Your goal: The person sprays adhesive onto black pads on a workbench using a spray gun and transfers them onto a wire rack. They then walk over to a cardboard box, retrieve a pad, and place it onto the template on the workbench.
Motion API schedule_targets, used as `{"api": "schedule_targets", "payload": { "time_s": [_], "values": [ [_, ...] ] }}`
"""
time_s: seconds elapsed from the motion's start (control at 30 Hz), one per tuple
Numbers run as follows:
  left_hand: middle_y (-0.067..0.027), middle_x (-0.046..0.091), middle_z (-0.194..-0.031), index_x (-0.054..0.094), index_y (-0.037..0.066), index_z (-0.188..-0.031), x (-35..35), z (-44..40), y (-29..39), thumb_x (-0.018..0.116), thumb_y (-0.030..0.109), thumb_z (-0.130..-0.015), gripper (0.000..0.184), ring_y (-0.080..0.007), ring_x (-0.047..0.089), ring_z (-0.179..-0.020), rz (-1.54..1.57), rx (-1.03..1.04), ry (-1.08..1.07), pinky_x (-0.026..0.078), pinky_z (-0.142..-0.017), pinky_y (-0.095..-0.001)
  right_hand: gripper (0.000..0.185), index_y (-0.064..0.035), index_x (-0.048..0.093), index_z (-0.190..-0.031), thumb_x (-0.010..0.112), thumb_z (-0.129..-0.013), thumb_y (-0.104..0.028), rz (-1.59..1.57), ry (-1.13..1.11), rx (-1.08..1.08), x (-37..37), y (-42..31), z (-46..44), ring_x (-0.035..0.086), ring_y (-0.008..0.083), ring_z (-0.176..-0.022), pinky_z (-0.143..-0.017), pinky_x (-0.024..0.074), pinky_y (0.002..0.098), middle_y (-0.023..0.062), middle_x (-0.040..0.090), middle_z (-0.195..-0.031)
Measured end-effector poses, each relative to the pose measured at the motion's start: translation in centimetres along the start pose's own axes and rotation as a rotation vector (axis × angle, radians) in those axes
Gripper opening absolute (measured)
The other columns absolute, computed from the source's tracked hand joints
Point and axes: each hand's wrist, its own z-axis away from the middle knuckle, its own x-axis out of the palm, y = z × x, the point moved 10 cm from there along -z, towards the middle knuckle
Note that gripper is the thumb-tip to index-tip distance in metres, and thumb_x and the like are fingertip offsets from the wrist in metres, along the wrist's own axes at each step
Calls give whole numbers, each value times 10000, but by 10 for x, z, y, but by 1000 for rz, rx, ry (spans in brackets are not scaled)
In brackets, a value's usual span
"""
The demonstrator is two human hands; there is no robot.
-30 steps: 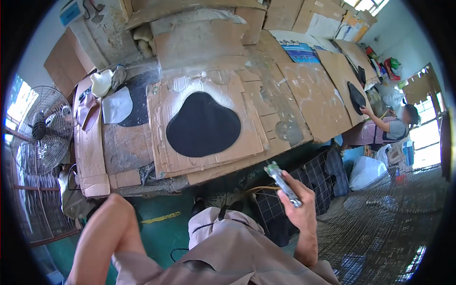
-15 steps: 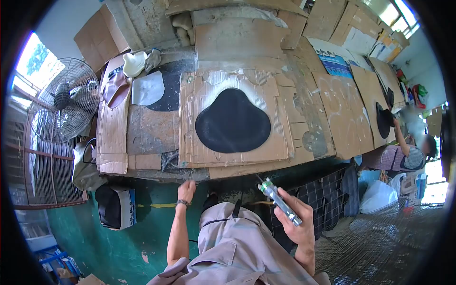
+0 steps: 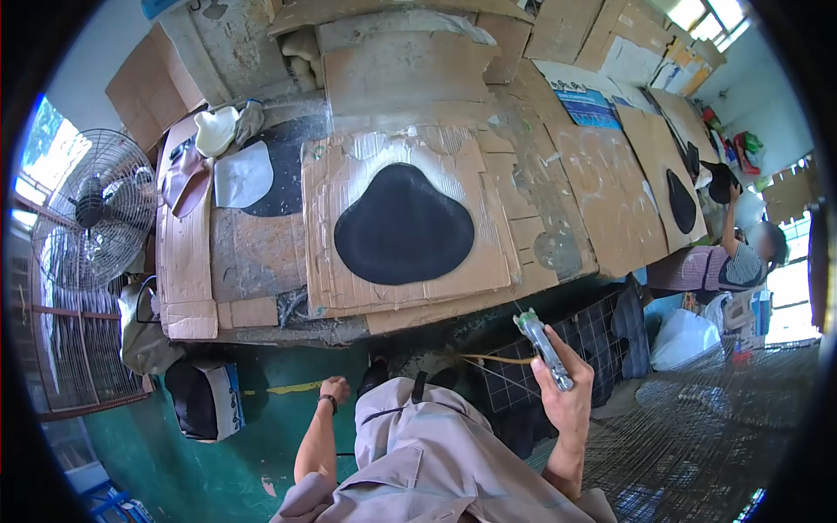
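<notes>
My right hand (image 3: 568, 389) is wrapped around a metal spray gun (image 3: 542, 347) with a green part near its front end. The gun points up toward the front edge of the table, and a thin yellowish hose (image 3: 497, 358) runs left from it. My left hand (image 3: 335, 390) hangs below the table edge, fingers curled in and nothing visible in them. In front of me a black, rounded-triangular seat-shaped piece (image 3: 404, 225) lies on a cardboard sheet (image 3: 323, 283). Pale spray residue surrounds its narrow top.
A fan (image 3: 91, 209) stands at the left. On the table's left lie a light grey sheet (image 3: 244, 174), a brown piece (image 3: 186, 183) and a white moulded piece (image 3: 215, 131). At far right a co-worker (image 3: 697, 268) holds up a black piece (image 3: 718, 181). A box (image 3: 225, 401) sits on the floor.
The spray gun in my right hand has moved right and toward the table, and the hose shows more. My view has shifted slightly. The co-worker has raised a black piece off the table.
</notes>
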Motion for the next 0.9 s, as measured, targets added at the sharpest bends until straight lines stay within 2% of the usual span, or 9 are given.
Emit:
{"api": "schedule_targets", "payload": {
  "time_s": [0.1, 0.2, 0.3, 0.4, 0.5, 0.63, 0.7, 0.8, 0.9],
  "values": [
    [-41, 770, -944, 717, 130, -1219, 15, -4, 44, 639, 268, -1003, 267, -176, 730, -772, -11, 68, -16, 575, -647, -376, 481, 25, 651, -1367, 749, -898, -16, 50, -72, 67, -12, 14, 19, 707, 253, -774, -700, 548, 353, 186, 723, -967],
    [-35, 773, -963, 726, 125, -1213, 29, 2, 79, 627, 289, -1028, 267, -149, 736, -794, -37, 117, -34, 587, -661, -341, 472, 25, 677, -1335, 767, -876, -37, -48, -141, 146, -8, 15, 39, 739, 252, -817, -740, 564, 333, 189, 752, -1005],
    [-38, 776, -981, 730, 125, -1224, 40, 2, 88, 628, 294, -1028, 278, -149, 742, -809, -96, 140, -52, 599, -668, -341, 536, -6, 669, -1363, 794, -842, -14, -167, -270, 56, 17, -6, 47, 752, 252, -874, -790, 581, 348, 194, 756, -1051],
    [-39, 777, -970, 733, 114, -1215, 45, 2, 78, 648, 269, -1003, 276, -151, 740, -791, -155, 113, -47, 600, -658, -352, 572, -19, 641, -1389, 785, -837, 21, -181, -344, -33, 37, -31, 37, 751, 298, -869, -774, 583, 357, 191, 741, -1020],
    [-38, 776, -960, 736, 107, -1198, 42, 8, 65, 651, 257, -998, 264, -160, 740, -786, -167, 99, -48, 600, -654, -357, 573, -19, 637, -1391, 777, -838, 38, -183, -172, -131, 25, -37, 21, 742, 320, -852, -754, 578, 374, 189, 732, -1010],
    [-59, 769, -1012, 709, 100, -1245, 32, 9, 39, 652, 274, -1030, 283, -185, 741, -799, -179, 35, -30, 607, -665, -397, 487, 13, 659, -1353, 764, -877, 4, -128, 0, -105, -1, -24, 8, 736, 269, -837, -744, 573, 346, 185, 748, -1039],
    [-63, 769, -1014, 704, 97, -1254, 23, 11, 25, 650, 263, -1025, 289, -194, 747, -804, -176, 38, -18, 612, -675, -417, 469, 20, 659, -1346, 750, -886, 3, -105, -34, -80, -5, -18, 9, 743, 273, -847, -751, 575, 348, 191, 748, -1043],
    [-43, 774, -928, 743, 99, -1163, 14, 13, 10, 654, 232, -974, 247, -176, 741, -749, -96, -13, 34, 588, -605, -368, 474, 20, 673, -1335, 767, -872, -17, -47, -200, -41, -1, -5, 23, 751, 288, -848, -748, 576, 356, 192, 749, -998],
    [-42, 771, -924, 738, 100, -1174, 13, 16, 9, 660, 220, -973, 247, -176, 738, -745, -98, -14, 21, 575, -592, -361, 480, 16, 672, -1343, 778, -877, -35, -80, -194, 5, 2, 0, 24, 747, 277, -839, -748, 576, 357, 189, 750, -996]
  ]
}}
